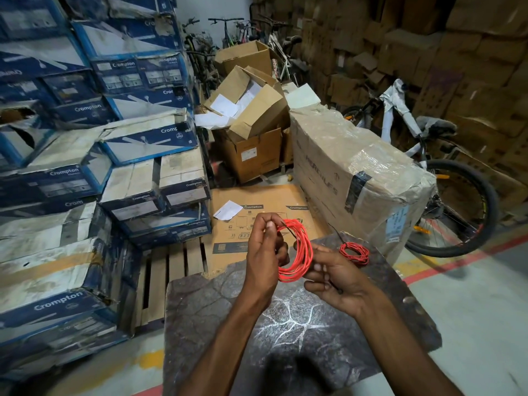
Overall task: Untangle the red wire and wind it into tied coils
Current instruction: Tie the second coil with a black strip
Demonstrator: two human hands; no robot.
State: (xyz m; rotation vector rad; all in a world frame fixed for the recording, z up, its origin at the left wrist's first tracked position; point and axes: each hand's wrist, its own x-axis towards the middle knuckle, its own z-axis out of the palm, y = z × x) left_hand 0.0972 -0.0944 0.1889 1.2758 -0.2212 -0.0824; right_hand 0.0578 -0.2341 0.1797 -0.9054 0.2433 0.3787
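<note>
A coil of red wire point(300, 252) stands upright in the air between both hands, above a dark stone slab point(217, 304). My left hand point(264, 252) pinches the coil's top, where a thin dark tie crosses the loops. My right hand point(334, 277) grips the coil's lower right side with thumb and fingers. A second, smaller red coil point(354, 252) lies flat on the slab's far right corner, with a thin dark tie end sticking up from it.
Stacked blue and white boxes point(85, 167) fill the left. A flat cardboard sheet point(257, 201) and a wooden pallet point(171, 267) lie beyond the slab. A large wrapped carton point(357, 172) and a bicycle point(445, 201) stand on the right. Red floor tape point(457, 261) runs past the slab.
</note>
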